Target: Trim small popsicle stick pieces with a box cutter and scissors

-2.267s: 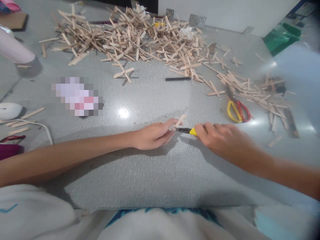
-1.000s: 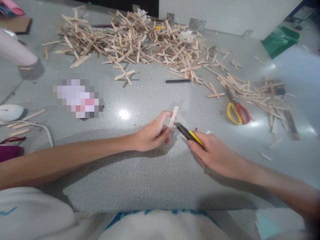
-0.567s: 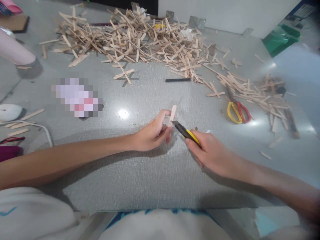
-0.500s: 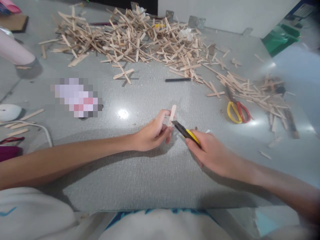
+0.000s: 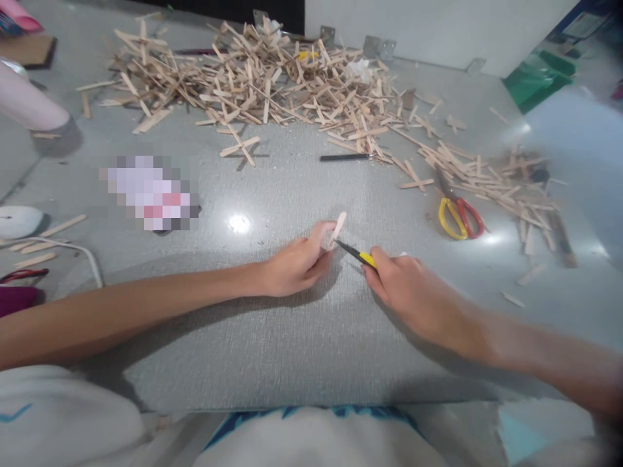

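My left hand (image 5: 298,263) rests on the grey table (image 5: 272,337) and pinches a short wooden stick (image 5: 337,229) that points up and away between its fingertips. My right hand (image 5: 413,295) is closed round a yellow and black utility knife (image 5: 357,254). The knife's blade tip touches the lower part of the stick, just right of my left fingertips. Both forearms lie across the near part of the table.
A big heap of wooden sticks and stick crosses (image 5: 263,78) covers the far side and trails to the right. Yellow and red scissors (image 5: 457,214) lie at the right, a black pen (image 5: 343,157) ahead. A white cable (image 5: 73,250) and loose sticks lie left. A green box (image 5: 535,78) stands far right.
My right hand has turned over the knife and brought the blade against the stick. My left hand lowered the stick slightly toward the table.
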Tool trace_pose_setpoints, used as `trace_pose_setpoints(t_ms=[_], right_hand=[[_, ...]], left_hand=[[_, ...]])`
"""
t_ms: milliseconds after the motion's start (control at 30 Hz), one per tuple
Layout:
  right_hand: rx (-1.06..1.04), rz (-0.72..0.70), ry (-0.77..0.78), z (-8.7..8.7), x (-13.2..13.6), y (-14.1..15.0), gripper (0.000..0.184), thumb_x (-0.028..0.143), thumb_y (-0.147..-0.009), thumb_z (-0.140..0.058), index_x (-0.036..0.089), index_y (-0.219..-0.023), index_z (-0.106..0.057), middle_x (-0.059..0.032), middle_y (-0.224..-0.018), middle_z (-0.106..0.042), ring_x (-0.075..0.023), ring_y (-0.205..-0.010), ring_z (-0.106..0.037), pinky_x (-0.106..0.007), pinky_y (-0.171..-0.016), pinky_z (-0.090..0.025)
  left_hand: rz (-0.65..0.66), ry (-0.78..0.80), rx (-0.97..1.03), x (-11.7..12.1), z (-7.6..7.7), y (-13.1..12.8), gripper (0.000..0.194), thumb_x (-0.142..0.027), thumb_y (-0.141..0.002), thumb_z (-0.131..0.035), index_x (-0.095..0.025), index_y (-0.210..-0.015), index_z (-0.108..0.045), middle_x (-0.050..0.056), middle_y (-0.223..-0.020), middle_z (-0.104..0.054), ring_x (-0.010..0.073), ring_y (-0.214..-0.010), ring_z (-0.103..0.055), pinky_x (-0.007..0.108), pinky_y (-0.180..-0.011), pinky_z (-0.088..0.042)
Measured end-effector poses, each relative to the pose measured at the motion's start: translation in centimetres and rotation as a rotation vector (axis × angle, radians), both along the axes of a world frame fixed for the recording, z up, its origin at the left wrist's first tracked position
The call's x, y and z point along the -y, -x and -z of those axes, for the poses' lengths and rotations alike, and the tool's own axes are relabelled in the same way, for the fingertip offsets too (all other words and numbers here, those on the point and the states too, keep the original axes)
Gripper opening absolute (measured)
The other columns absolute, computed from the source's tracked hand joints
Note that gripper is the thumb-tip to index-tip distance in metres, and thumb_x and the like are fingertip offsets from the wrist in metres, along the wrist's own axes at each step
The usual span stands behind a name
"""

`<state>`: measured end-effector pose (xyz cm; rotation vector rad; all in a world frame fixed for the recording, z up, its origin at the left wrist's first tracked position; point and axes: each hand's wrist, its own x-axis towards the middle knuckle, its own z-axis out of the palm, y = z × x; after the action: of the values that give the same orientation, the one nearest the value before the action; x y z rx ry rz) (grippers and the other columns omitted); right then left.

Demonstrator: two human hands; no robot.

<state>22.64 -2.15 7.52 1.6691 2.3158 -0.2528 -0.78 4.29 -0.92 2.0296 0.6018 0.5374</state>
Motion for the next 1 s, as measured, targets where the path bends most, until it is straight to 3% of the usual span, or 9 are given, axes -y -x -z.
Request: trace_pose_setpoints(t_ms=[167, 267, 400, 533, 600, 733, 800, 900, 1000], right_hand=[[0.146, -0.21, -0.231, -0.2, 0.0, -0.4, 0.032, -0.001, -0.102, -0.041, 0.018, -0.099, -0.067, -0.0095, -0.069, -0.067, -0.0216, -0.052, -0.058, -0.035, -0.053, -0.018], [0.18, -0.26, -0.312, -0.3, -0.5, -0.9, 0.037, -0.002, -0.103, -0.038, 0.018, -0.092, -0.067, -0.0119, -0.07, -0.068, -0.0207, -0.051, -0.055, -0.034, -0.051, -0.019], [0.138, -0.29, -0.196, 0.2, -1.9, -1.6, 0.031, 0.003, -0.106, -0.044, 0.017, -0.1, -0.071, -0.0092, -0.072, -0.069, -0.0196, -0.054, -0.055, -0.035, -0.054, -0.02], [-0.102, -0.231, 0.0, 1.1, -2.8, -2.2, 0.025, 0.024, -0.115, -0.05, 0.02, -0.101, -0.07, -0.0028, -0.069, -0.068, -0.0191, -0.058, -0.057, -0.032, -0.057, -0.027], [-0.098, -0.234, -0.022, 0.9, -2.7, -2.2, 0.027, 0.02, -0.114, -0.047, 0.02, -0.099, -0.07, -0.0035, -0.07, -0.068, -0.0194, -0.058, -0.057, -0.033, -0.057, -0.028], [0.111, -0.3, -0.232, -0.3, -2.5, -1.8, 0.037, -0.002, -0.102, -0.04, 0.018, -0.093, -0.07, -0.0112, -0.074, -0.071, -0.0208, -0.054, -0.054, -0.036, -0.054, -0.022], [0.128, -0.33, -0.228, -0.6, -2.8, -1.8, 0.037, -0.004, -0.1, -0.041, 0.017, -0.093, -0.07, -0.0111, -0.073, -0.07, -0.0202, -0.053, -0.053, -0.036, -0.054, -0.021], [-0.013, -0.317, -0.082, -0.2, -3.5, -2.0, 0.03, 0.008, -0.109, -0.047, 0.019, -0.094, -0.07, -0.006, -0.069, -0.069, -0.018, -0.053, -0.051, -0.035, -0.056, -0.022], [-0.18, -0.279, 0.028, 0.3, -3.7, -2.2, 0.034, 0.027, -0.118, -0.047, 0.021, -0.091, -0.068, -0.0021, -0.07, -0.068, -0.0158, -0.056, -0.053, -0.032, -0.058, -0.029]], left_hand=[[0.0, -0.046, -0.125, 0.0, 0.0, -0.2, 0.042, -0.016, -0.109, -0.04, -0.013, -0.149, -0.026, -0.015, -0.057, -0.044, 0.0119, -0.042, -0.045, 0.022, -0.046, -0.026], [0.016, -0.041, -0.133, -0.2, -0.1, -0.3, 0.041, -0.016, -0.109, -0.039, -0.013, -0.148, -0.026, -0.013, -0.059, -0.048, 0.0121, -0.043, -0.048, 0.023, -0.048, -0.029], [0.034, -0.034, -0.118, -0.3, 0.1, -0.3, 0.04, -0.017, -0.109, -0.04, -0.014, -0.147, -0.026, -0.011, -0.061, -0.053, 0.0121, -0.044, -0.049, 0.023, -0.049, -0.03], [0.023, -0.037, -0.12, -0.3, 0.3, -0.3, 0.038, -0.019, -0.11, -0.04, -0.015, -0.145, -0.027, -0.011, -0.06, -0.053, 0.0128, -0.044, -0.049, 0.023, -0.049, -0.029], [0.031, -0.03, -0.123, -0.3, 0.3, -0.3, 0.037, -0.019, -0.11, -0.04, -0.015, -0.145, -0.027, -0.011, -0.061, -0.053, 0.0132, -0.044, -0.051, 0.023, -0.049, -0.029], [0.035, -0.006, -0.121, -0.3, 0.1, -0.4, 0.037, -0.018, -0.11, -0.04, -0.014, -0.144, -0.027, -0.011, -0.061, -0.053, 0.013, -0.043, -0.05, 0.022, -0.048, -0.03], [0.034, 0.003, -0.113, -0.3, 0.1, -0.3, 0.036, -0.019, -0.111, -0.041, -0.014, -0.144, -0.028, -0.012, -0.06, -0.051, 0.0129, -0.043, -0.049, 0.022, -0.047, -0.03], [0.034, 0.007, -0.095, -0.3, 0.3, -0.3, 0.034, -0.022, -0.112, -0.042, -0.014, -0.143, -0.03, -0.011, -0.06, -0.052, 0.0129, -0.043, -0.05, 0.022, -0.047, -0.031], [0.028, 0.0, -0.071, -0.4, 0.6, -0.2, 0.034, -0.022, -0.113, -0.043, -0.015, -0.144, -0.03, -0.011, -0.061, -0.053, 0.0121, -0.043, -0.05, 0.022, -0.047, -0.031]])
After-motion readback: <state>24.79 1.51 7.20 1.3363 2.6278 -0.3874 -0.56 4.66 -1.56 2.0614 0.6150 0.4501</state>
